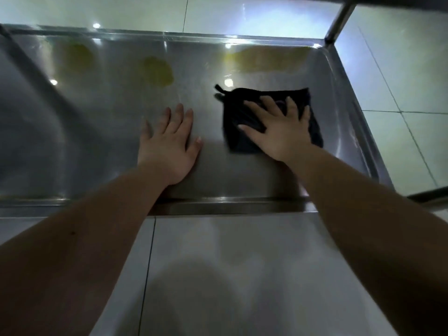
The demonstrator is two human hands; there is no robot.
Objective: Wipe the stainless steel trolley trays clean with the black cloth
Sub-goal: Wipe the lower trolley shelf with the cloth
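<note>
Black cloth [274, 117] lies flat on the floor of the steel trolley tray [109, 132], right-hand half, near the right wall but not touching it. A small loop tab sticks out at its far-left corner. Right hand [278, 132] is pressed palm-down on top of the cloth, fingers spread, no pinch: grip open, just flat pressure. Cloth edges show past the hand on the far, left and right sides.

Left hand [169, 144] is flat on bare steel just left of the cloth, a narrow gap between them, fingers extended, holding nothing: grip open.

Yellowish smears [158, 72] sit on the tray toward the far wall: one left, one centre, a wider one at the far-right corner. All are beyond the cloth and untouched by it.

Upright trolley post [339, 20] rises at the far-right corner. Pale tiled floor [242, 275] surrounds the trolley. Frame is a bit soft and glary.
</note>
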